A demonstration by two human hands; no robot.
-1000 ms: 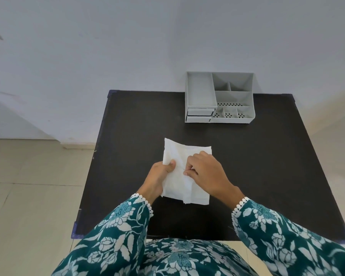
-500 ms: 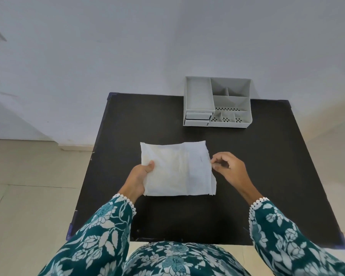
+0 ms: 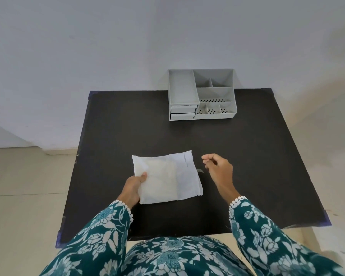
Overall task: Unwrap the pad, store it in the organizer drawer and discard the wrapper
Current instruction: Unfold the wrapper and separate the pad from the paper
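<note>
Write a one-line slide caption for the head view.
Left hand holds the opened white wrapper above the black table; right hand is off it; grey organizer behind.

The person wears a long-sleeved garment of deep teal cloth printed all over with white and pale flowers, roses and leaves, some blooms tinted a lighter blue. The left sleeve (image 3: 100, 234) enters from 7 o'clock and ends at the wrist in a narrow trim of small white scalloped lace loops. The right sleeve (image 3: 267, 236) enters from 5 o'clock and carries the same white scalloped edging at its cuff. Between them, at 6 o'clock, the same floral fabric covers the lap (image 3: 173, 255). The left hand (image 3: 133, 186) and right hand (image 3: 217, 168) are bare, without gloves.
</note>
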